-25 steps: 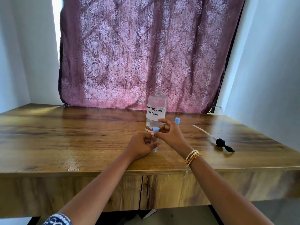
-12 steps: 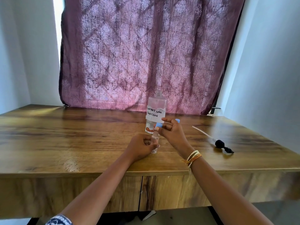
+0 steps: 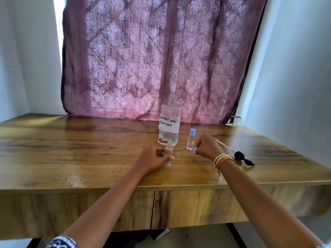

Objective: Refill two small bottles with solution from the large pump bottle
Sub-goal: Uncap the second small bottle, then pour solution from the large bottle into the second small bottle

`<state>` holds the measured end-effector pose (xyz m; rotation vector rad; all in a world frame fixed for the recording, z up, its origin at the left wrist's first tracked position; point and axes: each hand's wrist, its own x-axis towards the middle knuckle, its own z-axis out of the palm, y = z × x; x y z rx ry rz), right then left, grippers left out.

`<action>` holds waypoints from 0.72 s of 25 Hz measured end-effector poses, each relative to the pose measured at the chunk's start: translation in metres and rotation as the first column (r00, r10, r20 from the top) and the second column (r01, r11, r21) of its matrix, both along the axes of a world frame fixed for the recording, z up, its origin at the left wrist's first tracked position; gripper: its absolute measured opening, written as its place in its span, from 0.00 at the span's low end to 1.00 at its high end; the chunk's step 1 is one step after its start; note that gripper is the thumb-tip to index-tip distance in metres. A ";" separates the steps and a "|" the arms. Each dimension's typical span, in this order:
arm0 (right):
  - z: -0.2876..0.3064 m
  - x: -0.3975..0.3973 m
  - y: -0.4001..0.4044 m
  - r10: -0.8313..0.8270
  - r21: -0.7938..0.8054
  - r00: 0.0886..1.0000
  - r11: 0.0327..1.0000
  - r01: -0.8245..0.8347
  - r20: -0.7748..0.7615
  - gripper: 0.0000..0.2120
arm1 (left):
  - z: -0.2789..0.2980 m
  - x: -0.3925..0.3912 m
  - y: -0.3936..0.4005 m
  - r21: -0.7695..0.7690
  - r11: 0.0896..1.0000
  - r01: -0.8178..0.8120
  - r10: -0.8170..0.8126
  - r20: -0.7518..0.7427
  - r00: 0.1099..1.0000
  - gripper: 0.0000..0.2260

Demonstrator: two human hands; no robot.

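Overhead, a patterned mauve curtain hangs behind a wooden surface between pale walls. Toward the back of it stands the big bottle, clear, uncapped, with a handwritten label reading "CONTACT LENS SOLUTION" and liquid low in its base. Its pump, black-headed with a long white tube, lies on the wood well to the right. The left hand curls around an open small bottle, upright just in front of the big one. The right hand, bangles at the wrist, pinches a blue cap in its fingertips. Just beside that hand, the second small bottle stands upright with its blue cap on.
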<state>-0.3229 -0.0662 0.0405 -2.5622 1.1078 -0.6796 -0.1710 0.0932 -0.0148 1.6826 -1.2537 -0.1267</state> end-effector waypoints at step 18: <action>0.050 0.059 0.023 0.129 -0.095 0.816 0.991 -0.091 0.563 0.28 | 0.000 0.004 -0.003 -0.041 0.980 -0.195 0.190 -0.091 0.977 0.10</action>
